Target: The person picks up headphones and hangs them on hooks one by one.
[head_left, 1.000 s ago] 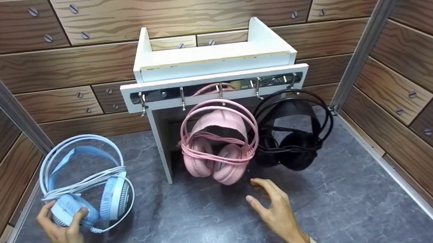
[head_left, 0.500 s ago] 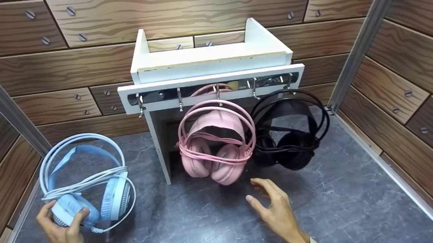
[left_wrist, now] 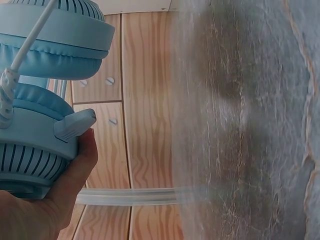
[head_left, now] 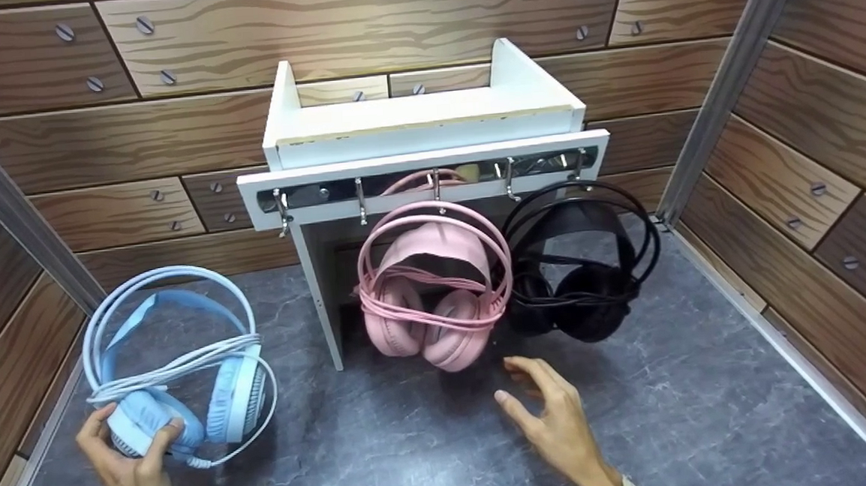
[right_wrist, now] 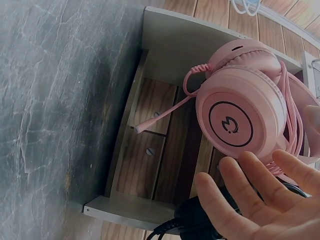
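My left hand (head_left: 135, 471) grips one ear cup of the light blue headset (head_left: 233, 398) at the left, its cable wrapped across the band. In the left wrist view the thumb (left_wrist: 80, 167) lies against the cup's side. A pink headset (head_left: 459, 330) hangs at the middle hook of a white rack (head_left: 428, 157), its cable also wound round it. My right hand (head_left: 557, 423) is spread below it, holding nothing. In the right wrist view its fingers (right_wrist: 232, 175) are close to the pink ear cup; whether they touch is unclear. A black headset (head_left: 594, 301) hangs at the far right hook.
Two hooks on the left of the rail, one being the end hook (head_left: 282, 211), carry nothing. The grey marbled floor (head_left: 385, 441) spreads in front of the rack. Wood-patterned walls with metal corner strips (head_left: 732, 89) close in the back and sides.
The blue headset and my left hand have shifted very slightly to the right. The head view has tilted a little. My right hand stays nearly still; the pink and black headsets keep their hooks.
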Action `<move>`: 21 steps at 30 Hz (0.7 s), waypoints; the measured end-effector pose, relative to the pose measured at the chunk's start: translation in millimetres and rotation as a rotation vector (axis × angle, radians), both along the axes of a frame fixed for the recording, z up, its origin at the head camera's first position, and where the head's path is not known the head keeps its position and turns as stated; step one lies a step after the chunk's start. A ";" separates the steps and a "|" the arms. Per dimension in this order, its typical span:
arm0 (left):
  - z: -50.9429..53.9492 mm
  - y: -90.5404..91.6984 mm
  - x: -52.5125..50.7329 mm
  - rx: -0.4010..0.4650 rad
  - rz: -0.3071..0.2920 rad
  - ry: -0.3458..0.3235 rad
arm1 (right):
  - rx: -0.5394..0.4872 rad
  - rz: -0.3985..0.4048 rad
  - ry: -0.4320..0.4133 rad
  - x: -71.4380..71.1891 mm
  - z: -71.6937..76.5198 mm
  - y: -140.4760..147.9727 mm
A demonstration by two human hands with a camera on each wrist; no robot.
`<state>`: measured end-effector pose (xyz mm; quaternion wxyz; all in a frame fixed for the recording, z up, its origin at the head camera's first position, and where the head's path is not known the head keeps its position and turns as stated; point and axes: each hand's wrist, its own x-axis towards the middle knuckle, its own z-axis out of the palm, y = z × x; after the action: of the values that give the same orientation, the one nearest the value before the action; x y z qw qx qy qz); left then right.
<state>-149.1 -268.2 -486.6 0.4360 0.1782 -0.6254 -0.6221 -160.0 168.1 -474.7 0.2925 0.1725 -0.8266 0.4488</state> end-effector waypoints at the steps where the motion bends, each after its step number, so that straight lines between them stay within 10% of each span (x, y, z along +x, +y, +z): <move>1: 0.0 0.4 0.1 0.002 -0.004 0.005 | 0.000 -0.001 -0.002 0.1 0.3 0.0; 21: 4.2 3.6 4.0 0.011 -0.019 0.054 | -0.014 0.020 -0.030 -0.3 1.5 -1.0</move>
<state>-145.1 -264.6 -482.4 0.4455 0.1577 -0.6120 -0.6341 -160.3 167.2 -473.2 0.2766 0.1721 -0.8261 0.4599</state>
